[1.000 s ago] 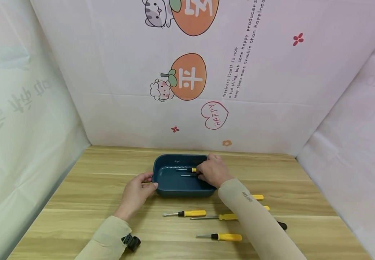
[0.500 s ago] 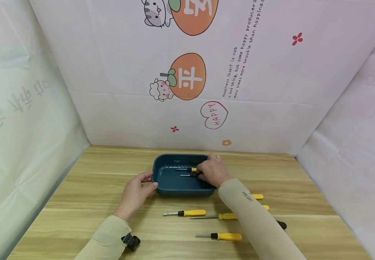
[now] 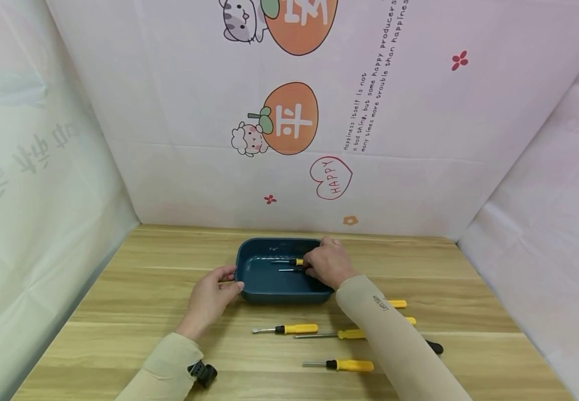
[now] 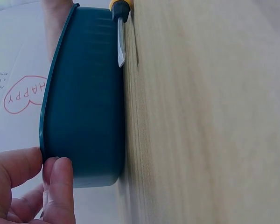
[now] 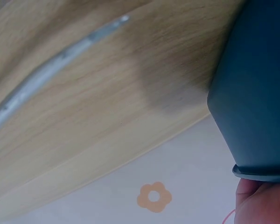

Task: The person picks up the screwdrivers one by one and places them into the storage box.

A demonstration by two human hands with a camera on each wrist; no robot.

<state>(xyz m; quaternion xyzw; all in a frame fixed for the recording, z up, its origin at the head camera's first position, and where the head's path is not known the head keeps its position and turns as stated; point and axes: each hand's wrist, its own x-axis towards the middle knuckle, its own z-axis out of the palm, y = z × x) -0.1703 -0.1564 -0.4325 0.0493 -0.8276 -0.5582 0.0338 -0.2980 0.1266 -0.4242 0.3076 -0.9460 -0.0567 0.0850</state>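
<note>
A dark teal rectangular bin (image 3: 284, 298) stands toward the back of the wooden table. My left hand (image 3: 211, 298) grips its left end, thumb and fingers at the rim, as the left wrist view also shows. Over the bin's right end, my right hand (image 3: 330, 264) reaches inside and holds a small screwdriver (image 3: 289, 270), whose thin shaft points left. The handle is hidden by the fingers. Just behind it in the bin lies another screwdriver (image 3: 299, 262), with a yellow and black handle partly covered by the hand.
In front of the bin lie yellow-handled screwdrivers: one with a flat tip (image 3: 299, 329), a long one (image 3: 350, 334) and a short one (image 3: 354, 365). More yellow handles (image 3: 398, 304) and a black handle (image 3: 435, 347) show beyond the right sleeve. A printed cloth wall (image 3: 194, 189) rises behind.
</note>
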